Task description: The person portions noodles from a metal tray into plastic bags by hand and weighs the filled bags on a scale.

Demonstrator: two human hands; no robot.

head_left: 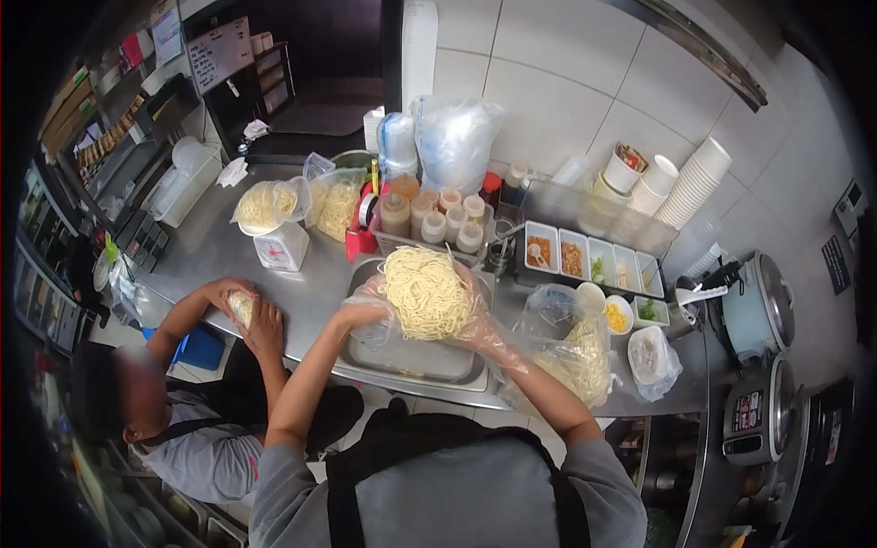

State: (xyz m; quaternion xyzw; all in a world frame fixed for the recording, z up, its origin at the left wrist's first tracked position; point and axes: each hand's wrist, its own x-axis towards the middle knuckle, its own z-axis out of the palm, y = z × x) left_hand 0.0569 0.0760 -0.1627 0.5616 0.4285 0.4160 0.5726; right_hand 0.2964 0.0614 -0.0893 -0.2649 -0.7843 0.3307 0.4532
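A thick round mass of pale yellow noodles (425,294) is held up between my two hands. My left hand (370,306), in a clear plastic glove, grips its left side. Also gloved, my right hand (475,315) supports the right side, its fingers partly behind the noodles. Below them lies a shallow steel tray (416,368), its bottom showing a little residue. Right of my right forearm sits a clear plastic bag of noodles (585,352).
At left, a co-worker's hands (260,320) hold a wrapped bundle. A white scale (281,248) carries bagged noodles. Squeeze bottles (429,219), a red tape dispenser (361,239) and a topping rack (598,260) line the back. Cookers (767,306) stand right.
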